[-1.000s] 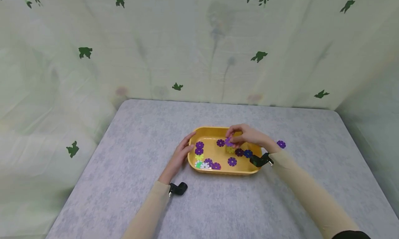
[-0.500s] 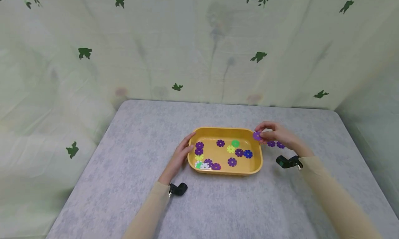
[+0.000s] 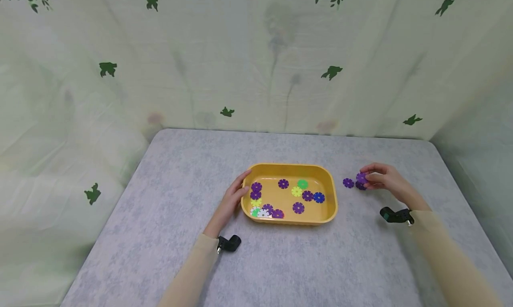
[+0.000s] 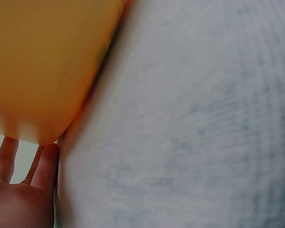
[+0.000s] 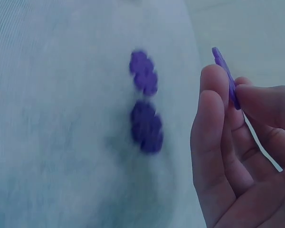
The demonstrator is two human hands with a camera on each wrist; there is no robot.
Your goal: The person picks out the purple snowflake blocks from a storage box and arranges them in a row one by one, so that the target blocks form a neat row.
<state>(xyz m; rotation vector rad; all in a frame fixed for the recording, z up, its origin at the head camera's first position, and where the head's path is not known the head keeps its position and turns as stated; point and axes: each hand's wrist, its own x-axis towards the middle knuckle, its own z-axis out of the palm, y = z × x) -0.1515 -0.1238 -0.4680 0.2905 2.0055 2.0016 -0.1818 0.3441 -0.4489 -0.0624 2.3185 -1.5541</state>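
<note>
My right hand point(image 3: 386, 181) pinches a purple flower-shaped interlocking disc point(image 5: 227, 80) between thumb and fingers. Below that disc, a dark purple disc point(image 3: 360, 186) lies on the table, with another purple disc point(image 3: 348, 183) to its left; whether the held one touches either I cannot tell. At the yellow tray point(image 3: 294, 221), my left hand point(image 3: 230, 201) touches the left side. In the left wrist view its fingers point(image 4: 7, 159) lie straight against the tray's outer wall. Several purple discs, a blue disc point(image 3: 319, 197), a green disc point(image 3: 302, 183), and yellow and white ones lie inside the tray.
A grey mottled cloth point(image 3: 168, 173) covers the table. Behind it hangs a pale curtain point(image 3: 256, 53) with green leaf and bird shapes. Black wrist cameras point(image 3: 229, 243) sit on both wrists.
My right hand lifted a purple disc out of the tray and carried it right, over the discs on the table. One more purple disc now shows there. The left hand stays put.
</note>
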